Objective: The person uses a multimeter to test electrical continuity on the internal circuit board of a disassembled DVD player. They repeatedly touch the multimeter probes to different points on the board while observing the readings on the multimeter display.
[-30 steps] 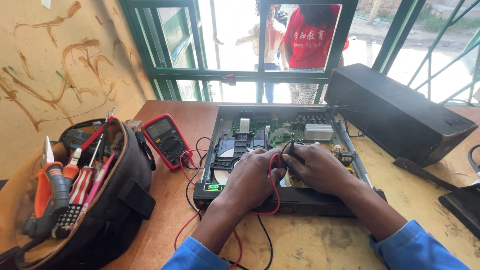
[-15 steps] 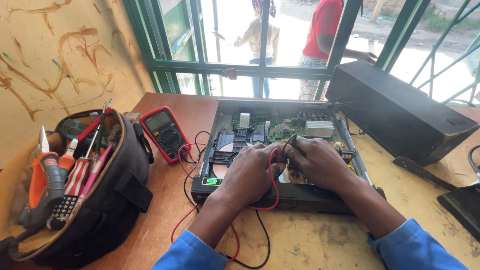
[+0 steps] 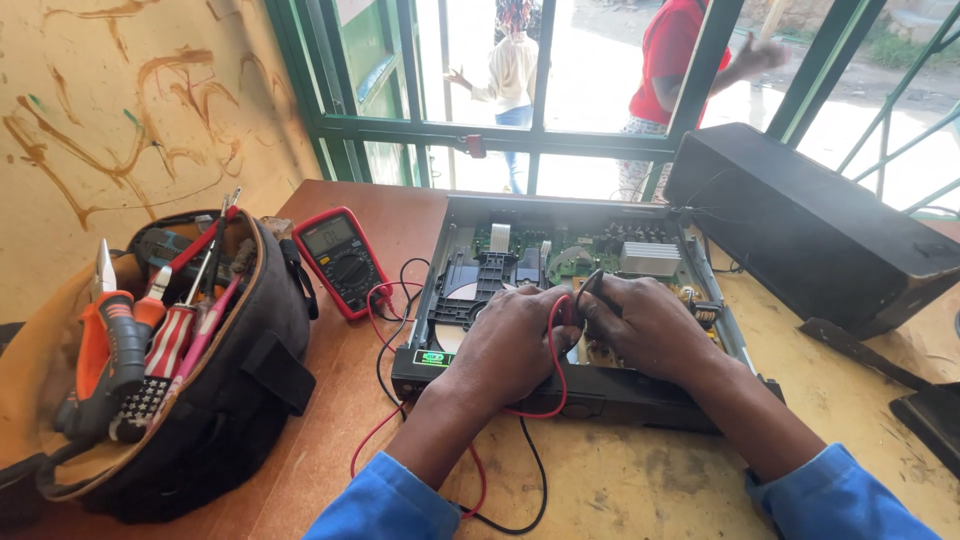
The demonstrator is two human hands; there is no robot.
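An opened black disc player (image 3: 560, 270) lies on the wooden table (image 3: 640, 480), its green circuit boards and disc tray exposed. My left hand (image 3: 515, 340) rests over its front half, closed on the red probe (image 3: 568, 312), whose red lead loops over my wrist. My right hand (image 3: 650, 325) sits just beside it, closed on the black probe (image 3: 592, 285). Both probe tips point down into the board; the contact points are hidden by my fingers. A red multimeter (image 3: 338, 260) lies left of the player, its leads running to my hands.
A black tool bag (image 3: 200, 390) with pliers and screwdrivers stands at the left. A black speaker box (image 3: 810, 225) lies at the right rear. A green-framed window (image 3: 530, 130) is behind, with two people outside. Dark flat parts (image 3: 930, 415) lie at the right edge.
My hands stay on the board with only slight shifts. The view has tilted a little. The people outside the window have moved.
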